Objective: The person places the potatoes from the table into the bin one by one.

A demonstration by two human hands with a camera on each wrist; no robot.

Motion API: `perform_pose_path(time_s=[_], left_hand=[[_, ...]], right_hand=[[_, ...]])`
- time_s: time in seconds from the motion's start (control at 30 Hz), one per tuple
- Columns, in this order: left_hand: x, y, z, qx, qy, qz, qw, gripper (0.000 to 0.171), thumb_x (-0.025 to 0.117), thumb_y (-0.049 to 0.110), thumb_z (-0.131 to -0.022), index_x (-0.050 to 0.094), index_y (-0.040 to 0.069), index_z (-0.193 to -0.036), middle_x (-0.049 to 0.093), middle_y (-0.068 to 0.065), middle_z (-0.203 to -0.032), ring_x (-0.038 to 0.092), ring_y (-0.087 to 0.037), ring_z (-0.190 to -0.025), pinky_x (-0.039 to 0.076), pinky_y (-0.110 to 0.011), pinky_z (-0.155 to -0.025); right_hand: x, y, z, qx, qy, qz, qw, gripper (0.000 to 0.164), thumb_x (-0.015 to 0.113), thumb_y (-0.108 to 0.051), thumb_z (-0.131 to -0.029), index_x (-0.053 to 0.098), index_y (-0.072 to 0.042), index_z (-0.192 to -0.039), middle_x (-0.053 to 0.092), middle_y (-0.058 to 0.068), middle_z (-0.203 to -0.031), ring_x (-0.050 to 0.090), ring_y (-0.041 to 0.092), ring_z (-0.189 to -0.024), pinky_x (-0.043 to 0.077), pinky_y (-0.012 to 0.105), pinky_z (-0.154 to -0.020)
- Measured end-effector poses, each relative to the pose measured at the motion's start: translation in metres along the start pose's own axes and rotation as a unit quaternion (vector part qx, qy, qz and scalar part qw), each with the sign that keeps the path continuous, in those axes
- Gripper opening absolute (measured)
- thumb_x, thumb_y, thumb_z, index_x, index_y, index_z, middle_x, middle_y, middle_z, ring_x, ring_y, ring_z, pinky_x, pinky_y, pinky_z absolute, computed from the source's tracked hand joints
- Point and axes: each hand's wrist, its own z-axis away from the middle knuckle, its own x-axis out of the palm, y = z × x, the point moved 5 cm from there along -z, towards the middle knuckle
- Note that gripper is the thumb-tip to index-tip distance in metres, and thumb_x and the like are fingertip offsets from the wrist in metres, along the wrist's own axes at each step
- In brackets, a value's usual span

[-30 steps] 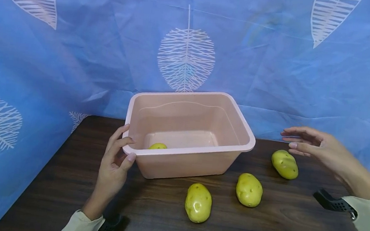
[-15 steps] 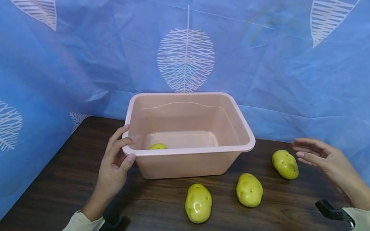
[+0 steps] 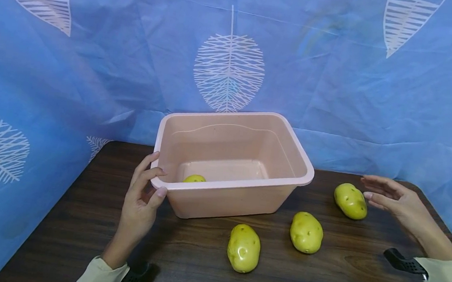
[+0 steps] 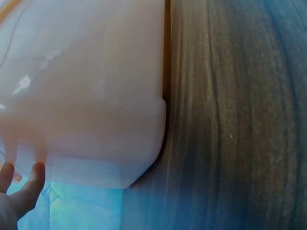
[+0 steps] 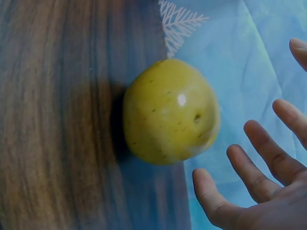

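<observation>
My left hand [image 3: 139,207] holds the near left corner of a pink plastic basin [image 3: 229,191], fingers over the rim and thumb against the outer wall. Part of one yellow-green potato [image 3: 195,178] shows inside, behind the front wall. The left wrist view has the basin's wall [image 4: 96,96] up close. At the right, my right hand [image 3: 401,205] is spread beside the farthest potato [image 3: 350,201], holding nothing. In the right wrist view a gap shows between the fingertips and that potato [image 5: 170,112]. Two more potatoes, one in the middle [image 3: 306,232] and one nearer [image 3: 244,248], lie before the basin.
All of this stands on a dark wood-grain table [image 3: 180,273]. A blue cloth with white leaf prints [image 3: 135,59] hangs behind it and at the sides. The basin stands near the table's back edge.
My right hand has moved right and down toward the front, from above the farthest potato to its right side. The left hand, basin and potatoes have stayed put; the view shifted slightly.
</observation>
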Motion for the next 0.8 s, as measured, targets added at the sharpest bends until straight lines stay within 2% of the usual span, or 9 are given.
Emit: perform_pose_path(time_s=[0.13,0.3,0.5,0.57,0.63,0.7,0.77,0.8], left_hand=[[0.000,-0.001,0.000,-0.004,0.000,-0.006,1.0000,0.033,0.061,-0.006,-0.096,0.058,-0.002,-0.128,0.034,0.003,-0.167,0.032,-0.024,-0.151,0.044,-0.017,-0.110],[0.000,-0.001,0.000,-0.009,-0.001,-0.013,0.9999,0.033,0.062,-0.004,-0.096,0.059,0.002,-0.128,0.034,0.005,-0.167,0.031,-0.023,-0.152,0.043,-0.014,-0.109],[0.000,0.000,0.000,-0.006,0.001,-0.005,1.0000,0.032,0.061,-0.006,-0.096,0.058,-0.003,-0.127,0.034,0.003,-0.167,0.032,-0.025,-0.152,0.045,-0.016,-0.109],[0.000,0.000,0.000,-0.005,0.002,0.002,1.0000,0.032,0.061,-0.006,-0.096,0.057,-0.005,-0.127,0.035,0.002,-0.167,0.032,-0.025,-0.151,0.045,-0.017,-0.109],[0.000,0.000,0.000,-0.003,0.003,0.005,1.0000,0.032,0.061,-0.006,-0.095,0.057,-0.005,-0.127,0.035,0.002,-0.167,0.033,-0.026,-0.151,0.046,-0.017,-0.109],[0.000,0.000,0.000,0.000,0.003,0.004,1.0000,0.032,0.061,-0.006,-0.096,0.058,-0.003,-0.127,0.035,0.002,-0.167,0.033,-0.025,-0.150,0.046,-0.017,-0.109],[0.000,0.000,0.000,0.007,0.002,-0.005,1.0000,0.033,0.061,-0.006,-0.095,0.059,0.000,-0.128,0.035,0.001,-0.167,0.033,-0.026,-0.150,0.046,-0.018,-0.109],[0.000,0.000,0.000,0.011,0.002,-0.011,0.9999,0.034,0.061,-0.006,-0.095,0.059,0.000,-0.128,0.035,0.001,-0.167,0.034,-0.027,-0.151,0.046,-0.018,-0.109]], right_hand=[[0.003,0.009,-0.001,0.017,-0.001,0.018,1.000,0.059,0.063,-0.023,-0.105,0.041,-0.010,-0.158,0.045,-0.035,-0.131,0.052,-0.024,-0.109,0.058,0.013,-0.081],[0.006,0.016,-0.003,0.026,-0.004,0.016,1.000,0.061,0.064,-0.025,-0.105,0.039,-0.011,-0.159,0.043,-0.033,-0.132,0.052,-0.023,-0.109,0.058,0.015,-0.080],[0.010,0.018,-0.004,0.034,-0.011,0.033,0.999,0.066,0.065,-0.028,-0.104,0.037,-0.013,-0.162,0.041,-0.029,-0.138,0.049,-0.021,-0.110,0.057,0.016,-0.080],[0.011,0.019,-0.005,0.035,-0.012,0.034,0.999,0.068,0.066,-0.029,-0.104,0.035,-0.014,-0.163,0.042,-0.024,-0.141,0.048,-0.021,-0.110,0.057,0.016,-0.080],[0.013,0.018,-0.007,0.038,-0.011,0.040,0.998,0.070,0.066,-0.030,-0.104,0.034,-0.014,-0.164,0.044,-0.014,-0.146,0.047,-0.019,-0.111,0.057,0.016,-0.080],[0.014,0.018,-0.009,0.044,-0.009,0.052,0.998,0.072,0.066,-0.033,-0.104,0.032,-0.016,-0.165,0.043,-0.001,-0.155,0.049,-0.009,-0.118,0.056,0.016,-0.080],[0.015,0.017,-0.010,0.052,-0.010,0.061,0.997,0.075,0.066,-0.037,-0.103,0.029,-0.017,-0.166,0.035,0.008,-0.166,0.050,0.013,-0.134,0.057,0.032,-0.093],[0.016,0.017,-0.011,0.056,-0.012,0.063,0.996,0.076,0.066,-0.038,-0.103,0.028,-0.018,-0.166,0.029,0.012,-0.170,0.046,0.026,-0.141,0.055,0.042,-0.100]])
